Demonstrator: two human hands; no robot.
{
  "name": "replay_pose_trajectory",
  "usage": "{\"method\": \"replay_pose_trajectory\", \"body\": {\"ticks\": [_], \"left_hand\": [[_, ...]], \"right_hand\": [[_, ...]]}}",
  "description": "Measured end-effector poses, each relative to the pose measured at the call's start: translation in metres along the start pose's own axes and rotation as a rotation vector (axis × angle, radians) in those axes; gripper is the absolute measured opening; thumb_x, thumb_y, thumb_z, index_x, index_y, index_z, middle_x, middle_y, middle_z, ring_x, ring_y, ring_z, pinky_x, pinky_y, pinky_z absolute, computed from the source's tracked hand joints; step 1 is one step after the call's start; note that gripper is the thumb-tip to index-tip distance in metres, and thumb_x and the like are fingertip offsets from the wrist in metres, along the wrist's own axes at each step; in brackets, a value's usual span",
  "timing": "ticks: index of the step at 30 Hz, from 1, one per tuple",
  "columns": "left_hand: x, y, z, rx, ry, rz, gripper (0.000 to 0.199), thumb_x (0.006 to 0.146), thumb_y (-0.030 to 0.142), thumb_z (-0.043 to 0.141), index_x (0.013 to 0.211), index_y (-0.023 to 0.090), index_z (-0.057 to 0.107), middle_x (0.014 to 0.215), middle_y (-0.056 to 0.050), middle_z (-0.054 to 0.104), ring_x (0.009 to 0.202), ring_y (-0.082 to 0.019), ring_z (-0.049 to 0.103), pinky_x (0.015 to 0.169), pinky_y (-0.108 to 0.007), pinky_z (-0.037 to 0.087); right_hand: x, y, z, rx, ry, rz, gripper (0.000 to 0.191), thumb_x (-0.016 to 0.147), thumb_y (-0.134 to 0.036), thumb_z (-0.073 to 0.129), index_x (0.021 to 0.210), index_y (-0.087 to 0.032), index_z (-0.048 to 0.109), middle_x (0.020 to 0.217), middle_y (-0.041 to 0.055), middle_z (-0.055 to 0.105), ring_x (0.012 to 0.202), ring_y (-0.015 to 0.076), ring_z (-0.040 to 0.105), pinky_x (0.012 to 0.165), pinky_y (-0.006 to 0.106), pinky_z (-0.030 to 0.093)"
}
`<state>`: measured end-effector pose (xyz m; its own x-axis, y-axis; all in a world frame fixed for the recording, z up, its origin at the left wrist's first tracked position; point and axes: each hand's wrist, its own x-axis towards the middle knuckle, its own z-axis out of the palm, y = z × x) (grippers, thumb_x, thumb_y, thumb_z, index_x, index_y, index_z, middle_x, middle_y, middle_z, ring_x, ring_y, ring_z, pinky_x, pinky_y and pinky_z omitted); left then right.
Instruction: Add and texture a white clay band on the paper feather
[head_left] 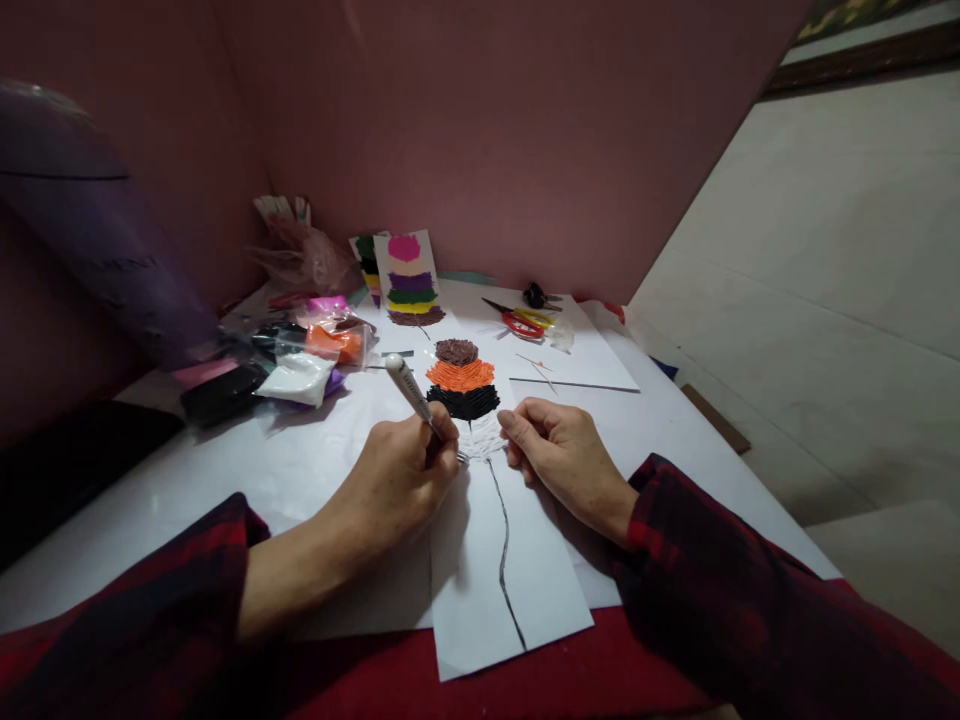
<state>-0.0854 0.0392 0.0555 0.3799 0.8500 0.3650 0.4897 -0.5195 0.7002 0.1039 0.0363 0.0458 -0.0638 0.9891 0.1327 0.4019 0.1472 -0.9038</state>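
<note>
While left hand (pixel 411 455) grips pen (pixel 409 388), it slants, pointing down-right.

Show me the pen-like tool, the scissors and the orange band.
Pen-like tool (pixel 410 387): head view, on its shaft.
Scissors (pixel 511 317): head view, on the red handle.
Orange band (pixel 460 375): head view, its middle.

Left grip (pixel 409 462) curled tight, right grip (pixel 568 455) loosely bent, forearms (pixel 300 578) angled inward
</note>
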Motion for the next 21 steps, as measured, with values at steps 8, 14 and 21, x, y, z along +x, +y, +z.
{"method": "replay_pose_trajectory", "body": {"ticks": [8, 14, 21], "left_hand": [[-0.0007, -0.0006, 0.0011, -0.003, -0.036, -0.001, 0.013, 0.080, 0.007, 0.045, 0.074, 0.017, 0.052, 0.051, 0.008, 0.045, 0.044, -0.007, 0.038, 0.043, -0.019, 0.030], [0.0009, -0.0026, 0.0044, -0.004, -0.037, 0.021, 0.012, 0.080, 0.008, 0.044, 0.075, 0.017, 0.051, 0.051, 0.008, 0.045, 0.044, -0.007, 0.039, 0.044, -0.019, 0.032], [0.0020, -0.0030, 0.0029, -0.014, -0.049, 0.071, 0.012, 0.079, 0.009, 0.043, 0.076, 0.017, 0.051, 0.054, 0.007, 0.047, 0.046, -0.007, 0.043, 0.046, -0.019, 0.034]], "right_hand": [[0.0002, 0.0012, -0.0005, 0.000, 0.001, -0.002, 0.033, 0.093, -0.036, 0.055, 0.066, -0.017, 0.056, 0.053, -0.0023, 0.057, 0.038, 0.0073, 0.049, 0.040, 0.021, 0.040], [0.0005, 0.0004, -0.0001, -0.007, 0.001, -0.010, 0.033, 0.093, -0.036, 0.055, 0.066, -0.017, 0.056, 0.053, -0.0021, 0.057, 0.037, 0.0073, 0.048, 0.040, 0.021, 0.040], [0.0006, 0.0011, -0.0004, -0.004, 0.000, -0.011, 0.033, 0.093, -0.037, 0.055, 0.066, -0.017, 0.057, 0.053, -0.0022, 0.057, 0.038, 0.0073, 0.049, 0.040, 0.021, 0.040]]}}
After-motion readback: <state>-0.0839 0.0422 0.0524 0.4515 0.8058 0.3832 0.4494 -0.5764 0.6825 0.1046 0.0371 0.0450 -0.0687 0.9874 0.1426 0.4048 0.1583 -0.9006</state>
